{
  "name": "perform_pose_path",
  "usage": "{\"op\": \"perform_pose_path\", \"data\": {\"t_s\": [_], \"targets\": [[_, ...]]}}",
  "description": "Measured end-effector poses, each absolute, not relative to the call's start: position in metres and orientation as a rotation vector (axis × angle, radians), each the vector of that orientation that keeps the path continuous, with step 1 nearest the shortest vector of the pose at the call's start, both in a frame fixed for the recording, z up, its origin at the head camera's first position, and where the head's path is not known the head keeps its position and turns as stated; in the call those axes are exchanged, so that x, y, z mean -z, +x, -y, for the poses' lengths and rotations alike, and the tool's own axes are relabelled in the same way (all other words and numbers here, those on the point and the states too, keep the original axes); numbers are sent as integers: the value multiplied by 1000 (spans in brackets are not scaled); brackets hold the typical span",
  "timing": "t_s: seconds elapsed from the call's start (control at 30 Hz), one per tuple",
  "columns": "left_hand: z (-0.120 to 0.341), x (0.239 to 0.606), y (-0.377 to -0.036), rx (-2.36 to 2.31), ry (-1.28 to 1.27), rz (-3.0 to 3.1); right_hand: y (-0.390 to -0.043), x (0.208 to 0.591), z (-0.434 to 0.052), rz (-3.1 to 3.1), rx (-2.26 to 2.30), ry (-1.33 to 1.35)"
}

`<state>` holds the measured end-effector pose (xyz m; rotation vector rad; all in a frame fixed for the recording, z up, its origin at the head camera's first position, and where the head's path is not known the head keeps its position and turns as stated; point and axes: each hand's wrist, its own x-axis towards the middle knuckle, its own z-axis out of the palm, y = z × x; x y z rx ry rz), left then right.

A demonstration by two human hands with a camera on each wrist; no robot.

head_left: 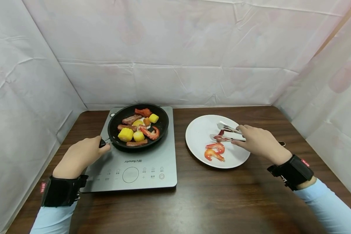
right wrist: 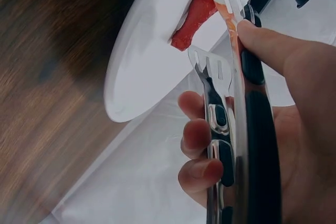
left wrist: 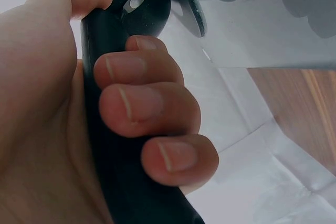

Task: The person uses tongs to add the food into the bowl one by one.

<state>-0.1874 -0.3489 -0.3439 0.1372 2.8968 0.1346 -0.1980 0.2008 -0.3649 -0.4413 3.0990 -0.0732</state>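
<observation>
My left hand [head_left: 82, 156] grips the black handle [left wrist: 139, 198] of a frying pan [head_left: 162, 122], fingers wrapped round it in the left wrist view. In the pan lie a shrimp [head_left: 153, 134], corn pieces [head_left: 125, 134], a sausage [head_left: 136, 143], a drumstick [head_left: 143, 112] and other food. With my right hand [head_left: 258, 143] I hold metal tongs [right wrist: 257, 145] over a white plate [head_left: 197, 136]. Their spread tips stand around a dark red strip of meat [right wrist: 194, 22] on the plate. Two shrimps [head_left: 214, 155] lie on the plate just nearer to me.
The pan sits on a grey induction cooktop [head_left: 161, 159], its touch controls toward me. Brown wooden table [head_left: 193, 201] lies under everything. White sheeting [head_left: 175, 84] rises behind the table and along both sides.
</observation>
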Motion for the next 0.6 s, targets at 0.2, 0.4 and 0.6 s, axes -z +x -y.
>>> {"op": "perform_pose_path", "data": {"t_s": [0.2, 0.4, 0.6], "targets": [[350, 343, -187, -150, 134, -2884, -201, 366, -203, -3081, 63, -430], [349, 343, -187, -135, 135, -2886, -201, 372, -206, -3079, 37, -389], [348, 343, -188, -136, 137, -2886, -197, 371, -212, -3084, 13, -371]]}}
